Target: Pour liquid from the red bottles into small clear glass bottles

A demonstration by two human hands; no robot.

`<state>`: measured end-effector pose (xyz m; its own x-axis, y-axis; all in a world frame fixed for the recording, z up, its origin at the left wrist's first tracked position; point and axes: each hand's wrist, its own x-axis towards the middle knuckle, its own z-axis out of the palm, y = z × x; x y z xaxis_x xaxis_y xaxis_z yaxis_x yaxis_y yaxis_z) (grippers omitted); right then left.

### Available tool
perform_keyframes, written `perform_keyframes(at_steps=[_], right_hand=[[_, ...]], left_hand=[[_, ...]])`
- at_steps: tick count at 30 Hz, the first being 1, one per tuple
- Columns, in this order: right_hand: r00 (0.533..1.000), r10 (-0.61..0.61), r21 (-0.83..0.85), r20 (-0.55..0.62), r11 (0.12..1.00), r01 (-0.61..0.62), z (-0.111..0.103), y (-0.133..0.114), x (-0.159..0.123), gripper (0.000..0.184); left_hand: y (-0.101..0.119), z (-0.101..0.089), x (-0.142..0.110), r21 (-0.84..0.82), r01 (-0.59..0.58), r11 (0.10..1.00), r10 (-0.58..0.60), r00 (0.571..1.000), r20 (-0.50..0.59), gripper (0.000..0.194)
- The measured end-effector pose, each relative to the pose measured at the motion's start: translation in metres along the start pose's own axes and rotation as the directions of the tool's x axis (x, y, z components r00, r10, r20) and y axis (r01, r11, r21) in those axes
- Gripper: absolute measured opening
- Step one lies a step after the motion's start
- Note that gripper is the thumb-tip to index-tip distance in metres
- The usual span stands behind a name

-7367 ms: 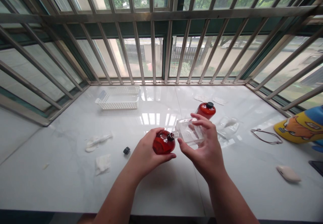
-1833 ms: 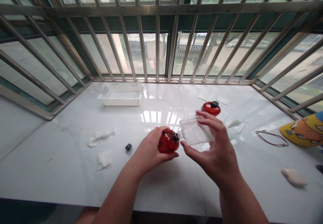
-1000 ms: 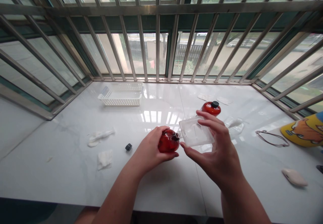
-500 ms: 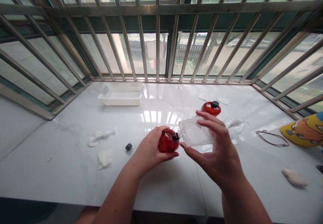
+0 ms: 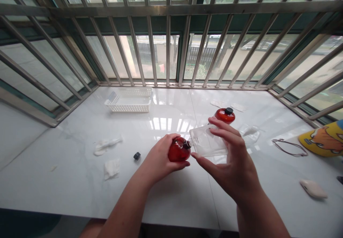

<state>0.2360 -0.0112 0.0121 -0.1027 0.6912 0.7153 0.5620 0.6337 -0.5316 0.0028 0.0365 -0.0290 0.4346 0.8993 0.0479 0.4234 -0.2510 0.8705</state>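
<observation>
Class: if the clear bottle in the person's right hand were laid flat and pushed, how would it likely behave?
The clear bottle would probably slide rather than roll, as its sides look flat and the table glossy. It seems fairly stiff, showing no obvious dent in the right hand. Its smooth surface may feel slippery.

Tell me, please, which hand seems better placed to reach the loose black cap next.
Probably the left hand: it is nearer the black cap, though it would first have to release the red bottle. The right hand is farther off, holding the clear bottle.
</observation>
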Motion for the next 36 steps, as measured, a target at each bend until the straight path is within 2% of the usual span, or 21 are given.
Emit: perform_keyframes(at_steps=[22,36], right_hand=[[0.996,-0.089,0.024,0.001,0.996,0.089,0.0004,-0.0002,0.0020,0.076],[0.995,-0.091,0.001,0.029,0.996,0.091,-0.0009,-0.0031,0.0044,0.080]], left_hand=[[-0.0007,0.0004,-0.0001,0.016,-0.009,1.000,0.009,1.000,0.004,0.078],[0.0007,0.0000,0.0008,0.006,-0.014,1.000,0.014,1.000,-0.002,0.077]])
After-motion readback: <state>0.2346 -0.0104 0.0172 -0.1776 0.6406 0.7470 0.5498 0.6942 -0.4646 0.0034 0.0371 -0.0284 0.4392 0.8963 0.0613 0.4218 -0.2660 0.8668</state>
